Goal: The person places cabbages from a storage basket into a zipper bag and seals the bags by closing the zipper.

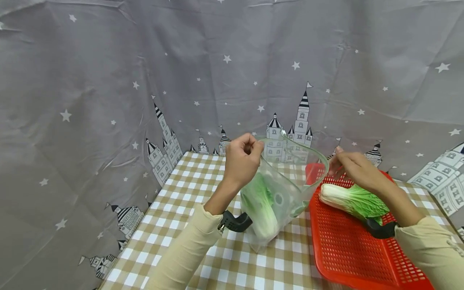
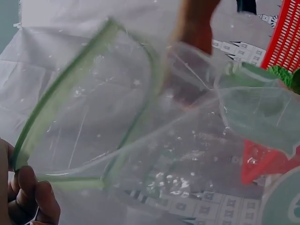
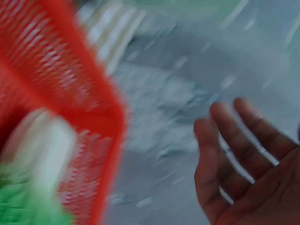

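My left hand [image 1: 243, 159] pinches the rim of a clear zip bag [image 1: 286, 193] at its left corner. The bag hangs tilted with its mouth spread wide, and a green-tinted band [image 2: 65, 89] runs round the opening in the left wrist view. Inside the bag leans a napa cabbage [image 1: 264, 213], white stalk end down. Just right of the bag's mouth is my right hand [image 1: 357, 167], fingers extended and apart, holding nothing in the right wrist view. Below it, a second napa cabbage [image 1: 353, 199] lies in a red plastic basket [image 1: 351, 241].
A brown-and-white checked cloth [image 1: 217, 266] covers the table. Behind it hangs a grey curtain [image 1: 224, 80] printed with stars and castles. The basket stands on the right side of the table, close beside the bag.
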Demonstrator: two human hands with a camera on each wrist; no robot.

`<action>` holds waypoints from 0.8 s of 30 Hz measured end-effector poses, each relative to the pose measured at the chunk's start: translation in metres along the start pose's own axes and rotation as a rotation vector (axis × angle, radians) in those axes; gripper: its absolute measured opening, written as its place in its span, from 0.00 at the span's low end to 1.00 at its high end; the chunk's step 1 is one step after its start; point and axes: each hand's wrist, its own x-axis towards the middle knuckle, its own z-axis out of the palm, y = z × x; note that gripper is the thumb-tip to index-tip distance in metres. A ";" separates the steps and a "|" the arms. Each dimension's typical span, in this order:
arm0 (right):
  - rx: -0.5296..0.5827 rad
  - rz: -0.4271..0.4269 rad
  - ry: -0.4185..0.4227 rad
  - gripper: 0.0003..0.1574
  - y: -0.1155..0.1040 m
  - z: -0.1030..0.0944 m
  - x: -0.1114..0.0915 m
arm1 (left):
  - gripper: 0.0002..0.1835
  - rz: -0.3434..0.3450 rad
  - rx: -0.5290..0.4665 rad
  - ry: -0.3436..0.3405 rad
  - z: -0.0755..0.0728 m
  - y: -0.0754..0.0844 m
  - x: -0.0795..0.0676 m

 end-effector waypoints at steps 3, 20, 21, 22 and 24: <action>-0.094 0.022 -0.013 0.32 0.041 0.000 0.000 | 0.12 -0.018 -0.001 -0.046 0.010 0.000 0.003; -0.431 0.079 -0.318 0.56 0.137 0.033 -0.024 | 0.13 -0.041 -0.004 -0.245 0.061 -0.002 -0.004; -0.446 0.077 -0.315 0.54 0.136 0.032 -0.025 | 0.13 -0.043 -0.003 -0.251 0.063 -0.003 -0.005; -0.462 0.086 -0.314 0.51 0.135 0.031 -0.025 | 0.13 -0.041 0.003 -0.255 0.065 -0.004 -0.006; -0.470 0.103 -0.317 0.45 0.131 0.029 -0.025 | 0.13 -0.035 0.014 -0.262 0.068 -0.005 -0.009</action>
